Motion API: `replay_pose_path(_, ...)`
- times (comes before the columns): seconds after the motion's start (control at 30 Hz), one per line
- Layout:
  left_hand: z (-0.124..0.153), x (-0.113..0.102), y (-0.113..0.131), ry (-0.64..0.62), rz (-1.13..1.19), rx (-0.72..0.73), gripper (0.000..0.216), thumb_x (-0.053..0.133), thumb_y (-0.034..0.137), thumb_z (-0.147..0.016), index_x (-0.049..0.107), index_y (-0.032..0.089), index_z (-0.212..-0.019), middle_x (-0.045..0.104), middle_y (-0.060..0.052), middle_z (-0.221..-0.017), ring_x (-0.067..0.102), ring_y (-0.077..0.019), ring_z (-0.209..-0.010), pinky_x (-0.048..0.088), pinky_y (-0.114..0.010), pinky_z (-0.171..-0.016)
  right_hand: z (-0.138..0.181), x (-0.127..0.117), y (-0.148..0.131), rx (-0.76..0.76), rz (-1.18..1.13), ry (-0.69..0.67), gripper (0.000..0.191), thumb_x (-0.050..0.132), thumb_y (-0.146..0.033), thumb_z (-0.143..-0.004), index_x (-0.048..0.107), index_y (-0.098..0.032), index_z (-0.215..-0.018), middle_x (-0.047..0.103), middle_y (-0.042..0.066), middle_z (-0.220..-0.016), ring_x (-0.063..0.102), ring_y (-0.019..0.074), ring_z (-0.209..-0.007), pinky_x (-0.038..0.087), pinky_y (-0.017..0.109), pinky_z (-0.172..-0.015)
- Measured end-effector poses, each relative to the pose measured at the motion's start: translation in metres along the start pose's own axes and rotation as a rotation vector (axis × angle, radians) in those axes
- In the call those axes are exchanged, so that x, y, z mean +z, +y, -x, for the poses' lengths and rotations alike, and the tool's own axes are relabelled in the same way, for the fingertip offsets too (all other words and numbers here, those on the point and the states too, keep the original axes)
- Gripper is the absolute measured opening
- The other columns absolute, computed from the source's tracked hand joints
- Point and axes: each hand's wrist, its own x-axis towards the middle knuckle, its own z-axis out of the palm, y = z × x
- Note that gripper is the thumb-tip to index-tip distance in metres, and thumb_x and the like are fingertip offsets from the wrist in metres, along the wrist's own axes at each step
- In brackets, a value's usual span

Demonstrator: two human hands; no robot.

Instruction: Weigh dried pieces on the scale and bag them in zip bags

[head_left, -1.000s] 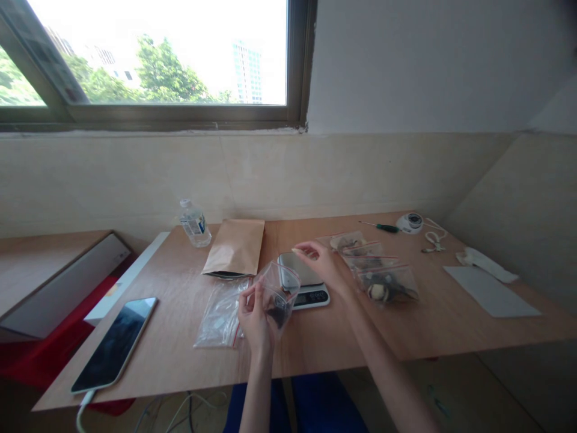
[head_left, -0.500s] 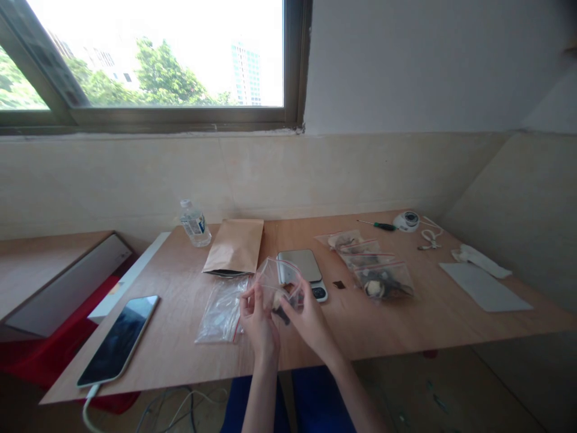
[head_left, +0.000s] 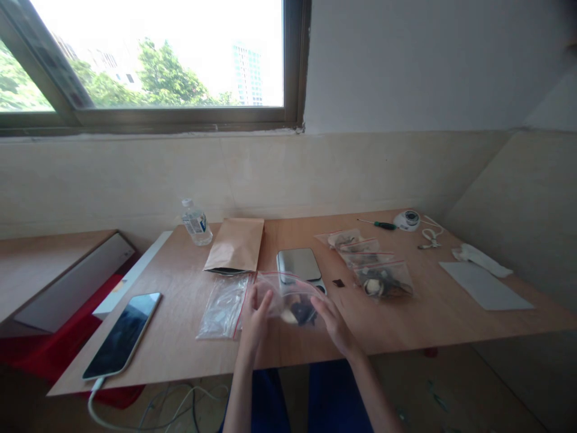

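Note:
Between my two hands a clear zip-lock bag (head_left: 295, 300) with a red seal line is stretched out over the table's front part. Dark and pale dried pieces lie inside it. My left hand (head_left: 258, 310) is closed on the bag's left side. On the right side, my right hand (head_left: 331, 316) grips the bag too. Just behind the bag sits a kitchen scale (head_left: 298, 264) with a metal top, its front partly covered by the bag. A stack of flat clear zip-lock bags (head_left: 223, 307) lies left of my left hand.
Several filled zip-lock bags (head_left: 383, 281) lie to the right, near a small dark scrap (head_left: 338, 282). Behind are a brown paper pouch (head_left: 237, 243), a water bottle (head_left: 197, 224), a screwdriver (head_left: 383, 225) and a camera (head_left: 407, 221). A phone (head_left: 124, 334) and white sheet (head_left: 484, 285) lie toward the sides.
My hands have moved apart and the right one has gone rightward, so the bag is now spread wide and lower. The pieces in it have shifted right.

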Motion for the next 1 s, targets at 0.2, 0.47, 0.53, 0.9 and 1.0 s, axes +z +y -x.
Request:
replay_pose_path(0.2, 0.013, 0.014, -0.017, -0.087, -0.023, -0.005, 0.025, 0.064, 0.038, -0.074, 0.063, 0.016, -0.085, 0.063, -0.002, -0.076, 0.057, -0.0137, -0.068, 0.045, -0.022, -0.061, -0.002, -0.001, -0.005, 0.02, 0.12, 0.017, 0.044, 0.035, -0.048, -0.091, 0.059, -0.022, -0.117, 0.059, 0.006, -0.121, 0.05, 0.0214, -0.117, 0.035, 0.036, -0.103)
replay_pose_path(0.47, 0.002, 0.017, -0.021, 0.083, -0.048, -0.037, 0.037, 0.055, 0.051, -0.077, 0.062, 0.015, -0.081, 0.053, 0.002, -0.061, 0.049, -0.0102, -0.054, 0.038, -0.019, -0.049, -0.018, -0.022, 0.057, 0.042, 0.054, 0.386, 0.046, 0.043, -0.058, -0.083, 0.068, -0.019, -0.087, 0.069, 0.009, -0.092, 0.064, 0.0228, -0.086, 0.05, 0.034, -0.08)
replay_pose_path(0.53, 0.001, 0.017, -0.021, 0.037, -0.056, -0.041, 0.033, 0.057, 0.048, -0.076, 0.061, 0.016, -0.079, 0.057, 0.001, -0.065, 0.053, -0.0113, -0.058, 0.04, -0.019, -0.053, -0.019, -0.029, 0.072, 0.02, 0.088, 0.478, 0.044, 0.049, -0.057, -0.08, 0.068, -0.018, -0.083, 0.069, 0.009, -0.087, 0.063, 0.0234, -0.084, 0.05, 0.034, -0.078)
replay_pose_path(0.9, 0.001, 0.013, -0.03, 0.038, -0.098, -0.004, 0.03, 0.055, 0.043, -0.08, 0.065, 0.016, -0.09, 0.067, -0.004, -0.085, 0.062, -0.0182, -0.081, 0.046, -0.025, -0.071, -0.015, -0.033, 0.09, 0.033, 0.066, 0.735, 0.034, 0.064, -0.048, -0.071, 0.066, -0.015, -0.081, 0.07, 0.009, -0.082, 0.065, 0.0217, -0.075, 0.052, 0.032, -0.07)
replay_pose_path(1.0, 0.001, 0.011, -0.033, 0.078, -0.084, -0.013, 0.033, 0.054, 0.045, -0.079, 0.063, 0.016, -0.092, 0.067, -0.004, -0.081, 0.062, -0.0177, -0.075, 0.047, -0.025, -0.064, -0.014, -0.032, 0.091, 0.019, 0.076, 0.718, 0.033, 0.063, -0.046, -0.073, 0.066, -0.015, -0.083, 0.07, 0.01, -0.086, 0.065, 0.0219, -0.078, 0.052, 0.033, -0.072)
